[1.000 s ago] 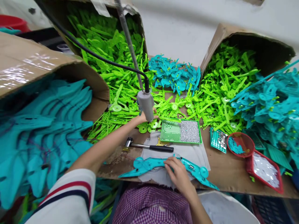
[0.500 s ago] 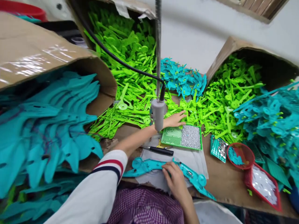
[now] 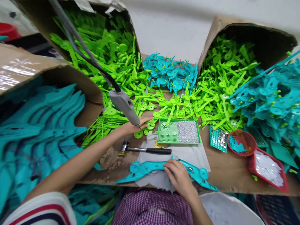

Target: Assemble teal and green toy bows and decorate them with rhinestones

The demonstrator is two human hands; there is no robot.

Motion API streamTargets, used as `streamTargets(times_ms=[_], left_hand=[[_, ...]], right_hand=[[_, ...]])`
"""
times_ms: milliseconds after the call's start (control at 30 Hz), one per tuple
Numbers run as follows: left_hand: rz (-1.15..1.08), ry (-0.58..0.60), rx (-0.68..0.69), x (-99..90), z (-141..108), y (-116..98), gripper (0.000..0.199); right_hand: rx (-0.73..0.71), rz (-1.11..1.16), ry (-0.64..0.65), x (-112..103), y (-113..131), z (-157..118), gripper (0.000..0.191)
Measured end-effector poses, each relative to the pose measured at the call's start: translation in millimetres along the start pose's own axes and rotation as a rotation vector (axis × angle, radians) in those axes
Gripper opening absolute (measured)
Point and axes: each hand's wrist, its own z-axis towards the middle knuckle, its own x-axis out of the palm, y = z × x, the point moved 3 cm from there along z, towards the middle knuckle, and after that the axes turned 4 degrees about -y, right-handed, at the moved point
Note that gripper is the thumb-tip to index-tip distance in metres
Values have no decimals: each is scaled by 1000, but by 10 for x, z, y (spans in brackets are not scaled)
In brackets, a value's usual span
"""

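Observation:
My right hand [image 3: 179, 176] presses its curled fingers onto the middle of a long teal plastic assembly [image 3: 150, 168], which lies on a grey cloth [image 3: 203, 157] at the table's near edge. Farther off, my left hand [image 3: 133, 126] is partly covered by a hanging grey electric screwdriver [image 3: 125, 107]. Lime-green pieces with round disc ends [image 3: 138, 134] stick out beneath its fingers, which seem closed on them. Between the two hands lies a black-handled hammer [image 3: 159, 151]. A green tray [image 3: 167, 136] of small silvery parts sits behind the hammer.
Heaps of lime-green pieces [image 3: 222, 90] spill from cardboard boxes [image 3: 212, 34]. Teal parts are piled at the back [image 3: 171, 73], on the left [image 3: 47, 122] and on the right [image 3: 276, 97]. A red bowl [image 3: 252, 147] and a red tray [image 3: 284, 184] stand at right.
My left hand has drawn back leftward from the green heap beside the tray. The hanging screwdriver now tilts, and the hammer's head has come into view. My right hand stays on the teal assembly.

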Motion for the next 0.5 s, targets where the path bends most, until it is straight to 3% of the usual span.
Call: streamTargets(times_ms=[67, 233, 400, 500], left_hand=[[11, -13, -25, -99, -13, 35, 55], [204, -242, -165, -420, 277, 274, 52], [291, -152, -167, -345, 659, 373, 53], [322, -89, -173, -390, 645, 397, 37]], right_hand=[[25, 27, 8, 9, -46, -36, 23], [35, 107, 19, 70, -18, -14, 22], [-46, 31, 72, 175, 48, 136, 24], [11, 52, 50, 152, -64, 60, 24]])
